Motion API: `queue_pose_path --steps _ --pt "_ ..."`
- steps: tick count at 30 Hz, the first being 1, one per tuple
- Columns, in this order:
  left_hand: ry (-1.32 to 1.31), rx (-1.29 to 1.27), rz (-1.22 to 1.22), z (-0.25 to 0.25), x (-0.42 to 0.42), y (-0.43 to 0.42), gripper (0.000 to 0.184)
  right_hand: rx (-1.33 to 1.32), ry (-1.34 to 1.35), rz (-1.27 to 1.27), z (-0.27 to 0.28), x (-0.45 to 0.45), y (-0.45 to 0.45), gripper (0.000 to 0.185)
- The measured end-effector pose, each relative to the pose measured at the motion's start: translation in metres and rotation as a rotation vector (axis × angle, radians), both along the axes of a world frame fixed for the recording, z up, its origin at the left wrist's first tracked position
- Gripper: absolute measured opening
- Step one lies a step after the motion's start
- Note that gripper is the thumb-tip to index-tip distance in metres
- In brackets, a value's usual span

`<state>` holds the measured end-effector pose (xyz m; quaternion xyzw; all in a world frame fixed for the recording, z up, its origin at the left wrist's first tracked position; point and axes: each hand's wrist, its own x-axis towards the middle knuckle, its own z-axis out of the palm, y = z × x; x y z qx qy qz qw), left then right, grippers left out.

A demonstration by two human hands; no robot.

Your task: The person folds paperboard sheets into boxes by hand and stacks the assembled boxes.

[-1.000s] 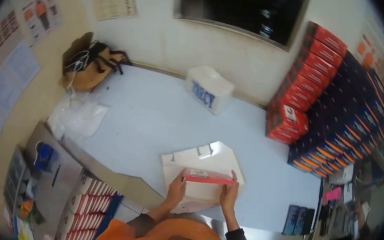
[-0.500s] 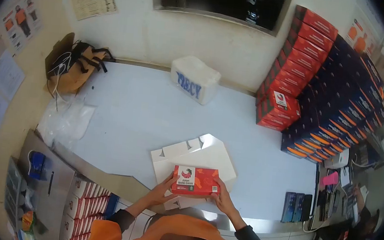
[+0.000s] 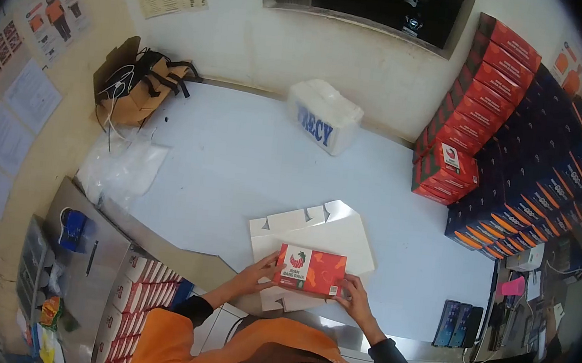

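Note:
A red folded food box [image 3: 321, 270] with a white label panel is held between my two hands, near the front edge of the table. My left hand [image 3: 257, 277] grips its left end, and my right hand [image 3: 356, 300] closes on its lower right corner. Beneath the box lies a flat, unfolded white carton sheet [image 3: 355, 241] with slits and tabs along its edges. Parts of the fingers under the box are hidden.
Red boxes [image 3: 484, 95] are stacked at the back right beside a tall stack of dark blue boxes [image 3: 518, 177]. A white wrapped pack [image 3: 324, 114] stands near the wall. Phones [image 3: 459, 325] lie at right; clear plastic [image 3: 122, 167] and an opened cardboard box [image 3: 136, 98] are at left.
The view has shifted, so the surroundings appear farther right. The red box stays in both hands above the white sheet, its top face now turned more toward me.

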<state>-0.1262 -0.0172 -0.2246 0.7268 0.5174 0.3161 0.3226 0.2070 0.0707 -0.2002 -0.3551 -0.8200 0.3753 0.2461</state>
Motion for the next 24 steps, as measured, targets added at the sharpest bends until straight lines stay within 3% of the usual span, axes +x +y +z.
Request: queue_pose_path --steps 2,4,5,7,8,9,10,12,14,15,18,20,22,24 --pt "0.077 0.104 -0.021 -0.008 0.001 -0.001 0.061 0.01 0.006 0.009 -0.009 0.007 -0.003 0.042" --pt "-0.182 0.022 0.196 -0.025 0.011 -0.003 0.07 0.018 0.004 -0.022 -0.011 0.011 -0.008 0.042" --pt "-0.193 0.019 0.149 -0.033 0.018 -0.004 0.07 -0.012 0.007 -0.023 -0.011 0.009 -0.009 0.041" --pt "-0.749 -0.395 0.319 -0.046 0.029 0.005 0.081 -0.07 0.03 -0.063 -0.001 0.003 -0.012 0.038" --pt "-0.749 -0.415 0.262 -0.033 0.037 0.015 0.081 -0.102 0.053 -0.092 0.003 -0.001 -0.014 0.036" --pt "-0.861 -0.603 0.37 0.0 0.044 0.023 0.085 -0.097 0.045 -0.144 -0.003 -0.003 -0.016 0.036" --pt "-0.958 -0.795 0.489 0.026 0.051 0.031 0.089 -0.236 0.173 -0.218 -0.014 -0.006 -0.013 0.042" --pt "-0.976 -0.789 0.424 0.042 0.068 0.047 0.092 -0.364 0.308 -0.309 -0.015 -0.024 -0.013 0.049" --pt "-1.131 -0.613 0.443 0.053 0.098 0.064 0.096 -0.65 0.743 -0.736 0.006 -0.048 -0.013 0.066" --pt "-0.95 -0.346 0.39 0.034 0.113 0.076 0.101 -0.883 0.833 -0.664 0.011 -0.047 -0.005 0.081" --pt "-0.938 -0.155 0.256 0.044 0.152 0.109 0.109 -0.85 1.009 -0.623 0.051 -0.039 0.036 0.087" --pt "-0.751 -0.301 0.117 0.06 0.157 0.112 0.113 -0.73 1.006 -0.715 0.064 -0.022 0.076 0.09" --pt "-0.714 -0.243 0.05 0.06 0.158 0.108 0.109 -0.63 1.067 -0.786 0.086 -0.001 0.123 0.092" --pt "-0.241 -0.265 -0.193 0.045 0.144 0.097 0.09 -0.515 1.065 -0.906 0.107 0.02 0.175 0.089"
